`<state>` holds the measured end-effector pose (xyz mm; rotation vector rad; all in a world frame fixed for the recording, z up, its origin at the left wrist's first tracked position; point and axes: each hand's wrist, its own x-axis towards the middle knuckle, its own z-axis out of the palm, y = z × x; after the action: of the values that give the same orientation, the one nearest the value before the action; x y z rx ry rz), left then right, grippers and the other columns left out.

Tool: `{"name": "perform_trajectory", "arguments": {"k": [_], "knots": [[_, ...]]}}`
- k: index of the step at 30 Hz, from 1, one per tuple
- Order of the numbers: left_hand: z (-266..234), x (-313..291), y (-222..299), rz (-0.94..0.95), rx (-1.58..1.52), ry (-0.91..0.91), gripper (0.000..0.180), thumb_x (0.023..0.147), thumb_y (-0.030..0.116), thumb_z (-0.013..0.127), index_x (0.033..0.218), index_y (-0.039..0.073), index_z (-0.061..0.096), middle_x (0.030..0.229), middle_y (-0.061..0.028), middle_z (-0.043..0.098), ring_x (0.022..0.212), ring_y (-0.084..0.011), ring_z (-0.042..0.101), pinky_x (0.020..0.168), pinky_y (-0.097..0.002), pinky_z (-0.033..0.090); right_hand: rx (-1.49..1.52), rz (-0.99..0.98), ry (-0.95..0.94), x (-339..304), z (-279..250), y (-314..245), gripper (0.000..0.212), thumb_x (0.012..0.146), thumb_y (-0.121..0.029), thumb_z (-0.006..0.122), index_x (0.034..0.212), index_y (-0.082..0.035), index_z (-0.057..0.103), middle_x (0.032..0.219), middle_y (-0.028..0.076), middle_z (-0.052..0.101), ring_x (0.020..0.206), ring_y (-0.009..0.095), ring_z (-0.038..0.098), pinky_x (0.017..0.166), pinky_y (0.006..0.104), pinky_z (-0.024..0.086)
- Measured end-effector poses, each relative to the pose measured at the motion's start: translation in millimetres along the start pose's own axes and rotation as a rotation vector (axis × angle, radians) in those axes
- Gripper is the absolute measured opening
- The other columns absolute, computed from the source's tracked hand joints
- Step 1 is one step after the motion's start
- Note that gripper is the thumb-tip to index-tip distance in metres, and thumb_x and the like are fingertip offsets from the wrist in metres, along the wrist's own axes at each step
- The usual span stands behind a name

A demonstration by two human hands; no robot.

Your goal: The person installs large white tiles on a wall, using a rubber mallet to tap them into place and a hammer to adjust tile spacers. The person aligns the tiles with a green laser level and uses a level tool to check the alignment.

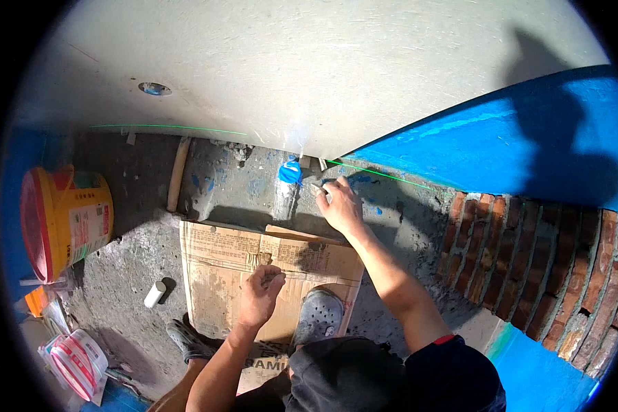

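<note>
From afar I see the right hand (340,204), fingers bent, beside a blue-wrapped pale pipe (290,173) on the rough grey concrete floor (130,271); the left hand (259,299) curls over flattened brown cardboard (216,275) (whether either pinches anything, I cannot tell).

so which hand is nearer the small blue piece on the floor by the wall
The right hand: it is stretched out just to the right of the blue piece, while the left hand is farther back, over the cardboard.
</note>
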<state>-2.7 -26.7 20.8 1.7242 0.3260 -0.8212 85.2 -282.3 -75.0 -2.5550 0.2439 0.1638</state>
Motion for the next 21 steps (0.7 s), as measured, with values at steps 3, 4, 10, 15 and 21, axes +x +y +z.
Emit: {"name": "perform_trajectory", "arguments": {"k": [3,4,10,15,21], "knots": [[-0.1,2.9,-10.8,0.038,-0.070,-0.005,0.024,0.091,0.017,0.065,0.104,-0.003,0.063,0.091,-0.0096,0.068,0.086,-0.0134,0.064,0.080,-0.0276,0.051,-0.044,0.083,0.126,7.2,17.3,6.0,0.028,0.088,-0.026,0.061,0.104,-0.003,0.061,0.103,0.017,0.058,0.087,0.035,0.063,0.070,0.0448,0.054],[-1.1,2.1,-12.4,0.031,-0.085,-0.006,0.024,0.091,0.017,0.064,0.104,-0.003,0.063,0.091,-0.0095,0.068,0.086,-0.0133,0.064,0.079,-0.0276,0.051,-0.087,0.179,0.129,6.4,17.9,-1.1,0.028,0.087,-0.023,0.061,0.107,-0.002,0.061,0.106,0.017,0.058,0.091,0.035,0.063,0.075,0.0454,0.053],[-3.1,-1.8,1.2,0.005,0.015,0.004,0.021,0.091,0.014,0.065,0.102,-0.003,0.063,0.090,-0.0070,0.067,0.086,-0.0125,0.063,0.080,-0.0267,0.050,-0.062,-0.184,0.235,25.5,25.0,-14.4,0.048,0.083,-0.010,0.063,0.131,-0.015,0.055,0.099,0.018,0.059,0.077,0.031,0.067,0.063,0.0411,0.057],[0.9,-8.0,-7.6,0.031,0.038,0.007,0.022,0.090,0.016,0.066,0.101,-0.003,0.064,0.088,-0.0067,0.068,0.086,-0.0122,0.063,0.080,-0.0270,0.050,-0.152,-0.273,0.021,51.6,28.6,-2.0,0.057,0.083,-0.009,0.063,0.138,-0.020,0.051,0.093,0.017,0.062,0.068,0.031,0.068,0.055,0.0404,0.056],[3.6,-11.9,-15.7,0.019,0.065,-0.001,0.022,0.092,0.018,0.065,0.101,-0.002,0.064,0.088,-0.0102,0.069,0.085,-0.0133,0.066,0.077,-0.0288,0.052,-0.153,-0.233,0.041,49.2,27.5,-13.3,0.046,0.083,-0.011,0.065,0.127,-0.009,0.051,0.092,0.018,0.059,0.074,0.034,0.067,0.062,0.0418,0.057]]}}
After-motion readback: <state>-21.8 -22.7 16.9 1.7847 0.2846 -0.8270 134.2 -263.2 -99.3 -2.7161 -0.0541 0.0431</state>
